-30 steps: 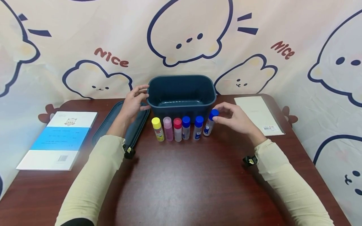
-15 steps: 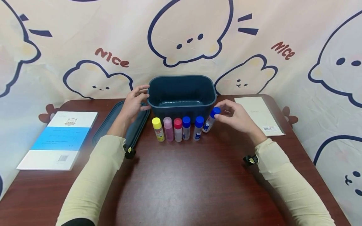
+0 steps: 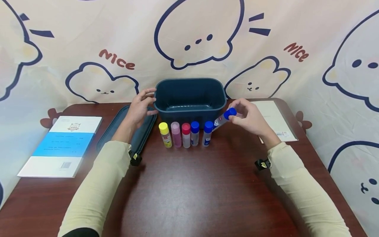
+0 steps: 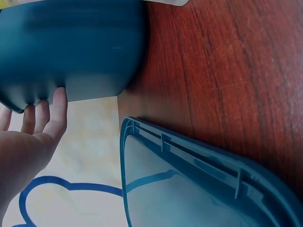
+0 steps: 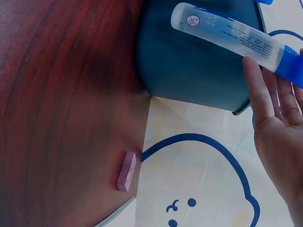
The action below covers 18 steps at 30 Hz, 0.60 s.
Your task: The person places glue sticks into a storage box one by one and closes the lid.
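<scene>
In the head view my right hand (image 3: 248, 117) pinches a clear glue bottle (image 3: 223, 119) by its blue cap. The bottle tilts, its base pointing down and left, beside the front right corner of a dark teal box (image 3: 189, 116). In the right wrist view the printed bottle (image 5: 232, 35) lies across the box's wall. My left hand (image 3: 139, 108) rests its fingertips on the box's left side, fingers fairly straight. Before the box stands a row of small bottles: yellow-capped (image 3: 165, 135), pink (image 3: 176, 135), red-capped (image 3: 186, 135) and two blue-capped ones (image 3: 194, 134).
The teal lid (image 3: 145, 131) lies left of the box, partly under my left arm. A white and blue book (image 3: 59, 144) is at far left, a pale notebook (image 3: 266, 108) at right. A pink block (image 5: 126, 171) sits near the table's back edge. A printed curtain (image 3: 189, 33) hangs behind.
The right hand has raised the blue-capped bottle off its place at the row's right end and tipped it over, moving slightly up and right. The left hand stays against the box.
</scene>
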Available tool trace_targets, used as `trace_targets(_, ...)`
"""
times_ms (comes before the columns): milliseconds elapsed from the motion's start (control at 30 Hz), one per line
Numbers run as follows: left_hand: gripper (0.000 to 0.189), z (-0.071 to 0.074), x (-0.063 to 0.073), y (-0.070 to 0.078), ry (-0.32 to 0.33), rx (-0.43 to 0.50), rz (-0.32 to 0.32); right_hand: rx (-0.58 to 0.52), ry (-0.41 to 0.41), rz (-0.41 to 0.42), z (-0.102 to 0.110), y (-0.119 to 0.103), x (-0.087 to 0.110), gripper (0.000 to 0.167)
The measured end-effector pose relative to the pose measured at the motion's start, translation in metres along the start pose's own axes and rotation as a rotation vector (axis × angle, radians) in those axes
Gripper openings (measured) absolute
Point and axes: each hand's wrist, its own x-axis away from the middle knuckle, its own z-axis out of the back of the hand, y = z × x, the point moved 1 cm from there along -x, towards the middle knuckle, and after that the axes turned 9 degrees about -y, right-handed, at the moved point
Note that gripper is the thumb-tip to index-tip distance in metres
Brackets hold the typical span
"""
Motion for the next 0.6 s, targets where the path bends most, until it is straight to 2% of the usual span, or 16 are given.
trace_targets(333, 0.04, 0.0, 0.0, 0.0, -0.002, 0.001, 0.001, -0.07, 0.043, 0.084, 0.005, -0.009, -0.004, 0.026)
trace_targets(600, 0.04, 0.001, 0.001, 0.001, -0.006, -0.006, 0.005, -0.1, 0.065, 0.095, 0.006, -0.015, -0.008, 0.027)
